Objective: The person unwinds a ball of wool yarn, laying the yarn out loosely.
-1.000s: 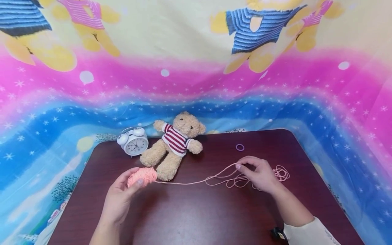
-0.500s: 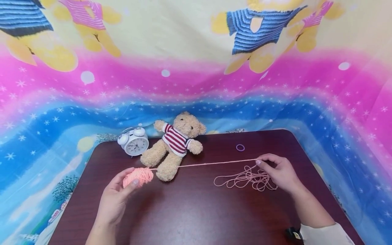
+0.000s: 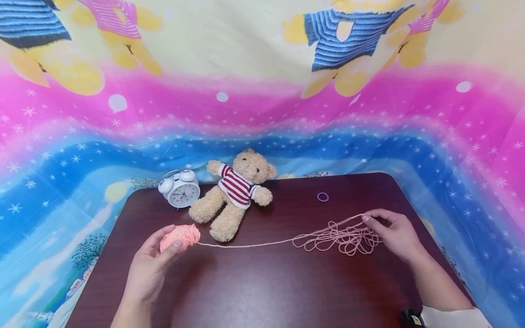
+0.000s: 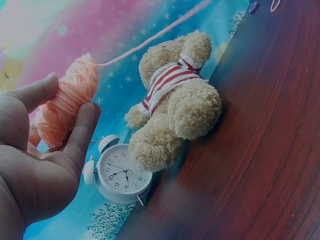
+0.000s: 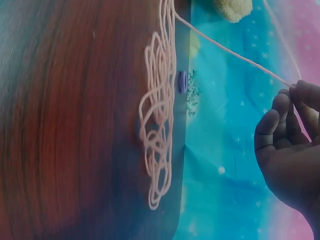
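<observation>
In my left hand [image 3: 151, 264] I hold a small peach ball of yarn [image 3: 181, 238], thumb on one side and fingers on the other. A single strand [image 3: 246, 246] runs from the ball across to the right. My right hand [image 3: 395, 234] pinches the yarn between thumb and fingertips above a heap of loose loops [image 3: 348, 239]. In the right wrist view, the strand [image 5: 235, 54] rises from the loops on the table to the pinching fingertips [image 5: 295, 85]. The left wrist view shows the wound ball [image 4: 67, 100] between thumb and fingers.
Behind the yarn a teddy bear [image 3: 235, 191] in a striped shirt lies at the table's back edge. A white alarm clock [image 3: 180, 189] stands left of it, and a purple ring [image 3: 322, 197] lies to its right. The dark table [image 3: 262, 291] backs onto a printed cloth [image 3: 262, 109].
My right hand has moved right, drawing yarn out; the strand went taut, then sagged again. The loops now lie left of the right hand. My left hand shifted slightly left with the ball.
</observation>
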### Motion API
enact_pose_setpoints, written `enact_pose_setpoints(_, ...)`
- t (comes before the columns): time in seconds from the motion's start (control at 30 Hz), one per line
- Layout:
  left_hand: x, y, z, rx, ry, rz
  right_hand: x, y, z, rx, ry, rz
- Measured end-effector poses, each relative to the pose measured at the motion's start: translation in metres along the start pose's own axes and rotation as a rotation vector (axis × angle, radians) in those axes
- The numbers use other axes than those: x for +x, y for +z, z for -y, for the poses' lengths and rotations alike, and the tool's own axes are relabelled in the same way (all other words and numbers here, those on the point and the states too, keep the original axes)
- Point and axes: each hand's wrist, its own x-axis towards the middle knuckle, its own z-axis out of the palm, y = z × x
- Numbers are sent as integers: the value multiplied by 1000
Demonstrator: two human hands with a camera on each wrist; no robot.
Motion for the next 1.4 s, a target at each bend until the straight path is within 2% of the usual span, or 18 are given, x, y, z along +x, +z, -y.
enact_pose_setpoints(0.4, -1, -9, -3, -46, 28, -2, -1, -28, -21, -91, 41, -93)
enact_pose_setpoints(0.5, -2, -10, -4, -42, 28, -6, 0, -30, -29, -97, 58, -80)
enact_pose_setpoints(0.7, -5, -16, -7, -19, 13, -25, 2, -36, -44, -8, 92, -27)
enact_pose_setpoints(0.97, -6, -26, -6, -79, 48, -19, 3, -46, -57, -11, 131, -29)
enact_pose_setpoints(1.2, -9, -32, -7, -82, 52, -28, 4, -47, -66, -8, 180, -82)
enact_pose_setpoints(1.4, -10, -34, -7, -74, 61, -25, 4, -37, -65, -35, 183, -118)
